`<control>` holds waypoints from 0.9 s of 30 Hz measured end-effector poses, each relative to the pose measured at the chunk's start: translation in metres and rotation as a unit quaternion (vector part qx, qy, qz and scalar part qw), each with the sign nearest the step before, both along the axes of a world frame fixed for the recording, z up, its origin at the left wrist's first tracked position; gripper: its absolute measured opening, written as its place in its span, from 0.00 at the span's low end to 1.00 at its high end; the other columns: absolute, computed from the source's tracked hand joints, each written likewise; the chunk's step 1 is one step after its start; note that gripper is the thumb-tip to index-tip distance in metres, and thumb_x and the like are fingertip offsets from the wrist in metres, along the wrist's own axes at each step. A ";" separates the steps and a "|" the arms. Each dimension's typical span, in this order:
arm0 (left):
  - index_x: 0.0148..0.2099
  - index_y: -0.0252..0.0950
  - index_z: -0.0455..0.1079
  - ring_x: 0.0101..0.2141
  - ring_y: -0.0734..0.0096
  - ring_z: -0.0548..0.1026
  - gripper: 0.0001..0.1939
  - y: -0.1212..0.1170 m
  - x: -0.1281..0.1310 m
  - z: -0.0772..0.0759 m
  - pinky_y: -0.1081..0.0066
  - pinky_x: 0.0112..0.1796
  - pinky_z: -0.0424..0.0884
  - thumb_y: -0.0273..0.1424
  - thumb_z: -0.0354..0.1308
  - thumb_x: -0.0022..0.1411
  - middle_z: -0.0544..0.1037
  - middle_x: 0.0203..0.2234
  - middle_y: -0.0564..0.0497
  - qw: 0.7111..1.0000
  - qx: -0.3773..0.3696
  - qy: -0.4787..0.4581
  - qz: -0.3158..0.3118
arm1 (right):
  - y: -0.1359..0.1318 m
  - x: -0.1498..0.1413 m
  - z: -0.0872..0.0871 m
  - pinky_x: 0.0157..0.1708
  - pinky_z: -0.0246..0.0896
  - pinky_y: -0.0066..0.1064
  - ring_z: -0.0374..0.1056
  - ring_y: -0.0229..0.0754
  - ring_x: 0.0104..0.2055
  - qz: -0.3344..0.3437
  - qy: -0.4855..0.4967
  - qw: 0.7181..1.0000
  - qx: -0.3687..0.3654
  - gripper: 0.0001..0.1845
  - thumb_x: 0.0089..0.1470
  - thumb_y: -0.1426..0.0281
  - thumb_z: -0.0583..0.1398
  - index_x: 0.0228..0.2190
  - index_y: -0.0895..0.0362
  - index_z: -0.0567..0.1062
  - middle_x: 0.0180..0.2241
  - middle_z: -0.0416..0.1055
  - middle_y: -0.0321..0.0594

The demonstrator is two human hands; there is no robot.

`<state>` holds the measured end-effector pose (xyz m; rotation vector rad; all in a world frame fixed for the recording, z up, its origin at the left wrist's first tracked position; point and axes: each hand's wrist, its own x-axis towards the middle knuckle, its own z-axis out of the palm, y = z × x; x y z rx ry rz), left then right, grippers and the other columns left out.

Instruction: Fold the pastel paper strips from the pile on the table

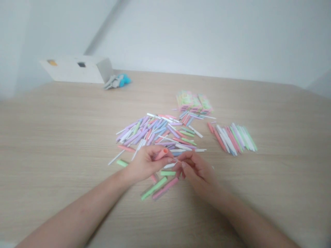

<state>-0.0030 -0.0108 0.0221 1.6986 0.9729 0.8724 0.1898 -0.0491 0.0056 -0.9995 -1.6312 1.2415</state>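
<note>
Bare forearms (77, 210) led to a left hand (144, 164) pinching a slim coral paper tube (161, 154) over scattered pastel tubes (155, 132), where a slip could lose it, while the curled right hand's (198, 174) hold was unclear.

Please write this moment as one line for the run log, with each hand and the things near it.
left hand: holds coral tube | right hand: close to tube's end | nearby: pastel tubes | surface: wooden table
</note>
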 end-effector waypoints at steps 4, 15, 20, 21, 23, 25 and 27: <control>0.35 0.30 0.74 0.20 0.81 0.68 0.11 -0.001 -0.001 -0.002 0.82 0.19 0.66 0.35 0.60 0.56 0.71 0.21 0.54 1.000 -0.027 0.014 0.004 | -0.001 0.001 0.001 0.29 0.62 0.26 0.69 0.35 0.32 0.004 -0.013 1.000 -0.006 0.06 0.61 0.72 0.51 0.41 0.55 0.65 0.31 0.70 0.37; 0.36 0.30 0.74 0.19 0.78 0.71 0.11 -0.004 0.000 0.001 0.80 0.19 0.68 0.35 0.60 0.56 0.76 0.23 0.50 0.996 -0.076 -0.043 -0.028 | -0.001 -0.002 0.005 0.30 0.62 0.27 0.67 0.35 0.31 0.015 -0.011 1.000 0.000 0.07 0.61 0.67 0.52 0.40 0.55 0.65 0.30 0.69 0.36; 0.37 0.31 0.74 0.21 0.76 0.73 0.11 -0.005 -0.001 0.000 0.80 0.21 0.70 0.35 0.60 0.57 0.77 0.25 0.49 0.992 -0.099 -0.060 -0.059 | -0.001 -0.004 0.005 0.28 0.62 0.26 0.67 0.33 0.28 0.014 0.026 0.999 -0.041 0.07 0.60 0.66 0.54 0.39 0.55 0.66 0.28 0.69 0.34; 0.37 0.31 0.73 0.21 0.76 0.73 0.12 -0.005 -0.002 -0.001 0.80 0.20 0.70 0.36 0.60 0.57 0.77 0.24 0.49 0.991 -0.102 -0.058 -0.060 | -0.001 -0.004 0.005 0.27 0.62 0.26 0.67 0.33 0.28 0.019 0.036 0.998 -0.052 0.07 0.60 0.65 0.54 0.38 0.55 0.66 0.28 0.69 0.34; 0.38 0.30 0.73 0.22 0.74 0.74 0.13 -0.006 -0.002 -0.002 0.80 0.17 0.68 0.36 0.59 0.58 0.76 0.23 0.49 0.991 -0.103 -0.055 -0.061 | -0.001 -0.005 0.006 0.26 0.62 0.26 0.67 0.33 0.27 0.029 0.048 0.996 -0.069 0.08 0.60 0.65 0.54 0.38 0.56 0.65 0.27 0.69 0.34; 0.40 0.30 0.73 0.23 0.73 0.74 0.13 -0.006 -0.002 -0.002 0.81 0.17 0.68 0.36 0.58 0.59 0.76 0.24 0.49 0.991 -0.100 -0.057 -0.070 | -0.001 -0.006 0.007 0.26 0.62 0.27 0.67 0.34 0.26 0.030 0.047 0.996 -0.076 0.08 0.59 0.64 0.54 0.37 0.56 0.65 0.26 0.69 0.34; 0.43 0.32 0.74 0.23 0.74 0.74 0.13 -0.006 -0.002 -0.002 0.81 0.19 0.70 0.35 0.57 0.60 0.77 0.25 0.49 0.990 -0.089 -0.073 -0.085 | 0.000 -0.006 0.008 0.26 0.62 0.28 0.67 0.34 0.26 0.025 0.043 0.996 -0.080 0.09 0.59 0.63 0.54 0.36 0.56 0.65 0.26 0.69 0.34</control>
